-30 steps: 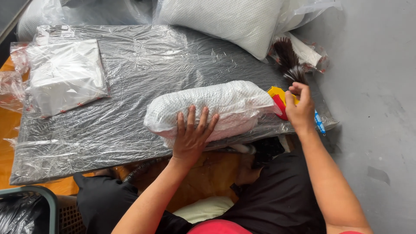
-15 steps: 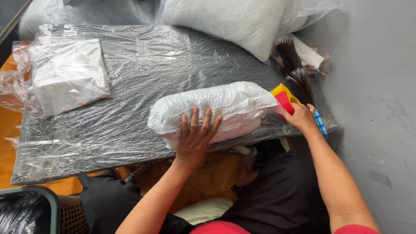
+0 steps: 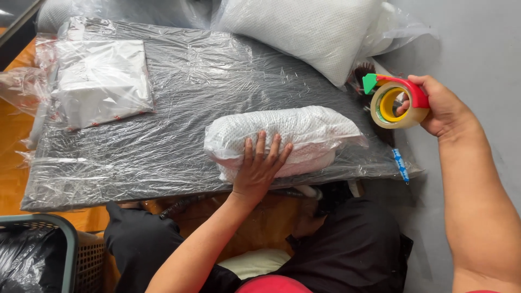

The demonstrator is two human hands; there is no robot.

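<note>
The rolled white pillow (image 3: 282, 140), long axis left-right at frame centre on the worktop (image 3: 163, 146), is pinned under the flat, spread left hand (image 3: 259, 168), while the tape dispenser (image 3: 395, 101) is held in the closed grip of the right hand (image 3: 442, 106), just off its right end, upper right

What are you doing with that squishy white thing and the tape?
A person sits at a low board covered in clear plastic. The left hand presses flat on a rolled-up white pillow wrapped in clear plastic. The right hand holds a tape dispenser, red and green with a roll of clear tape, lifted off to the side of the pillow. A bigger white pillow lies at the far edge, and a flat packed bag rests on the board's left.
</note>
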